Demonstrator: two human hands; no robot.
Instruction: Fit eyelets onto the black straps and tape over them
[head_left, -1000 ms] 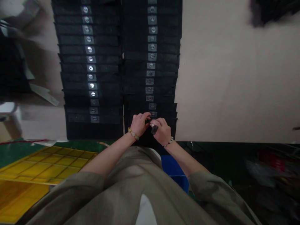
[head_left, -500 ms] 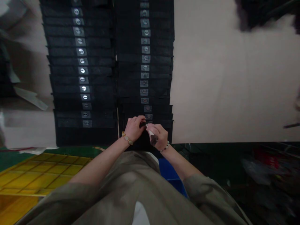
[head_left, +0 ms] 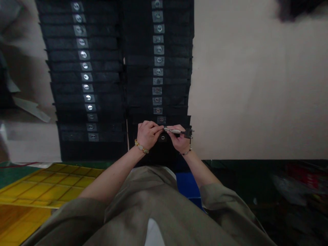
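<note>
Two columns of overlapping black pieces (head_left: 107,82), each with a small grey label and a metal button, lie on a pale table (head_left: 256,85). My left hand (head_left: 147,134) is pinched shut at the nearest piece of the right column (head_left: 159,102). What its fingertips hold is too small to make out. My right hand (head_left: 180,138) is closed on a small pale-handled tool (head_left: 178,131) that lies level, its tip pointing left toward my left fingertips. Both wrists wear bead bracelets.
A yellow gridded tray (head_left: 41,188) sits low at the left beside the table's front edge. A blue bin (head_left: 187,186) shows under my arms. Dark clutter fills the lower right. Pale sheets and dark items lie at the far left.
My right hand turned the tool from pointing down to lying level, tip toward my left hand. Both hands shifted slightly away from me over the right column.
</note>
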